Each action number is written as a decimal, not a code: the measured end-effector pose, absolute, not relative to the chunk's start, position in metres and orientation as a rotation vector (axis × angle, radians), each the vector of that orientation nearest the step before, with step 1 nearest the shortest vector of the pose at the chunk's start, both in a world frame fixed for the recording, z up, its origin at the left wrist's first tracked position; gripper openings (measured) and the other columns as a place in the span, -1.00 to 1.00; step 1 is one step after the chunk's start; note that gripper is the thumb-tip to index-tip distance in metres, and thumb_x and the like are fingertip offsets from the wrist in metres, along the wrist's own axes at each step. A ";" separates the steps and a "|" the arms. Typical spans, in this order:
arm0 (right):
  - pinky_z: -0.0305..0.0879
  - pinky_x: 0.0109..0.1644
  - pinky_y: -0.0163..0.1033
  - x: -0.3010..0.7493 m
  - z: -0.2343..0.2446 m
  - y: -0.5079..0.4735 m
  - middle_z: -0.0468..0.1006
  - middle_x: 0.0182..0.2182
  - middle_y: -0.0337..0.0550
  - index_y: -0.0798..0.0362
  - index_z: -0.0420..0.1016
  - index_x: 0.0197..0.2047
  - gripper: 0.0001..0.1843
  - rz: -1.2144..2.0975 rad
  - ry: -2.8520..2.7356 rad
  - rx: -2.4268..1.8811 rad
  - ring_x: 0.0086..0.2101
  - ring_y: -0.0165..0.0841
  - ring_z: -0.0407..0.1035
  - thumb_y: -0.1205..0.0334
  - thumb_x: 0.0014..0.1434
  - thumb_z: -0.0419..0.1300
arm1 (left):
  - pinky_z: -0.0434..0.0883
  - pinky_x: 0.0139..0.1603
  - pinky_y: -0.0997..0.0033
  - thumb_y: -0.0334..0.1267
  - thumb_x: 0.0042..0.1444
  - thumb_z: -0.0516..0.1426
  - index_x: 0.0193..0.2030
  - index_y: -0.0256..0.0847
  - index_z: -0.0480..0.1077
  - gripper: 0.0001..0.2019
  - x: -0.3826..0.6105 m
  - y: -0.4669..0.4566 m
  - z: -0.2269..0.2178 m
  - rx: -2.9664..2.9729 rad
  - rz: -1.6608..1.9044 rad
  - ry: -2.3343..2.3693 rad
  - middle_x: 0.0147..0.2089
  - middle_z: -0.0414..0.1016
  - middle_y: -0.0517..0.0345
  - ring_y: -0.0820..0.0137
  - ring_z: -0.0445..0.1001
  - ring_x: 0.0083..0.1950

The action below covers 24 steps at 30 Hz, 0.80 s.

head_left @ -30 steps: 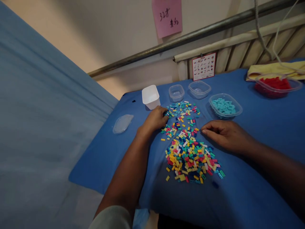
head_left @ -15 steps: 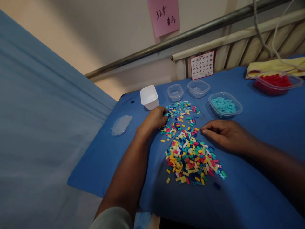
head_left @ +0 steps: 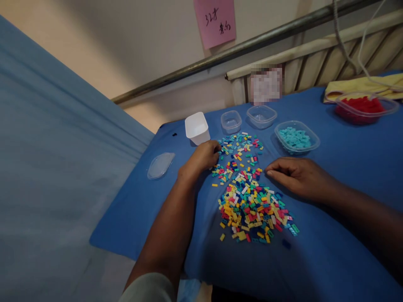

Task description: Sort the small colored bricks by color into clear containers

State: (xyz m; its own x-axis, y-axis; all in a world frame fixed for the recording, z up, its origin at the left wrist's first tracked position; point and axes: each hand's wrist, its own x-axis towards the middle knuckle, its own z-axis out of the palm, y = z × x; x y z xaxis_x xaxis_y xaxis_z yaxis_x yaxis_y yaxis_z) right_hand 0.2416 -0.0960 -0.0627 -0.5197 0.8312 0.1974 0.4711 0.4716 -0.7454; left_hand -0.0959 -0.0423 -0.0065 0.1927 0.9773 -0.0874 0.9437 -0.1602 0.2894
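A heap of small coloured bricks lies spread on the blue cloth. My left hand rests at the heap's upper left edge, fingers curled together at the bricks; what they pinch is too small to make out. My right hand lies on the cloth at the heap's right side, fingers curled loosely, fingertips near the bricks. Beyond the heap stand a white tub, two empty clear tubs, and a clear tub of light-blue bricks.
A clear lid lies on the cloth to the left. A tub of red bricks and a yellow cloth sit at the far right by a radiator. A pink note hangs on the wall. The cloth's edge drops off at left.
The view shifted slightly. Both hands stay almost where they were; the left fingers work a little at the heap's edge.
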 end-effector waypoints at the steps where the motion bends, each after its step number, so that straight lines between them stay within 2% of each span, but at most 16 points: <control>1: 0.44 -0.21 -0.14 0.242 -0.063 -0.096 0.76 -0.25 -0.22 -0.14 0.73 -0.13 -0.73 0.860 -2.173 -1.079 -0.29 -0.24 0.62 -0.02 0.46 0.22 | 0.40 -0.16 0.37 -0.50 0.19 0.18 0.00 -0.20 0.61 -0.71 -0.096 -0.042 -0.006 2.205 0.166 1.816 -0.12 0.68 0.06 0.27 0.59 -0.16; 8: 0.43 -0.23 -0.14 0.243 -0.066 -0.095 0.76 -0.24 -0.23 -0.14 0.73 -0.12 -0.73 0.858 -2.178 -1.079 -0.29 -0.25 0.61 -0.02 0.46 0.22 | 0.42 -0.17 0.35 -0.41 0.20 0.25 0.06 -0.20 0.65 -0.69 -0.093 -0.043 0.002 2.273 0.052 1.714 -0.11 0.68 0.03 0.24 0.59 -0.17; 15: 0.42 -0.24 -0.17 0.243 -0.065 -0.095 0.76 -0.25 -0.23 -0.14 0.74 -0.12 -0.74 0.834 -2.183 -1.085 -0.31 -0.27 0.61 -0.01 0.46 0.23 | 0.42 -0.29 0.39 -0.44 0.24 0.21 0.03 -0.21 0.65 -0.72 -0.095 -0.041 -0.005 2.090 0.161 1.764 -0.24 0.67 0.09 0.33 0.58 -0.35; 18: 0.42 -0.25 -0.18 0.244 -0.065 -0.095 0.77 -0.26 -0.22 -0.13 0.75 -0.12 -0.75 0.831 -2.177 -1.078 -0.32 -0.26 0.61 0.00 0.44 0.24 | 0.40 -0.34 0.43 -0.44 0.20 0.25 0.00 -0.23 0.63 -0.75 -0.102 -0.038 -0.011 1.965 0.304 1.750 -0.27 0.65 0.13 0.36 0.57 -0.37; 24: 0.44 -0.22 -0.18 0.244 -0.064 -0.095 0.77 -0.24 -0.22 -0.12 0.74 -0.12 -0.74 0.860 -2.172 -1.070 -0.29 -0.25 0.62 0.00 0.45 0.23 | 0.47 -0.33 0.48 -0.44 0.10 0.40 -0.09 -0.32 0.62 -0.78 -0.111 -0.037 -0.017 1.361 0.842 1.495 -0.33 0.60 0.15 0.47 0.51 -0.41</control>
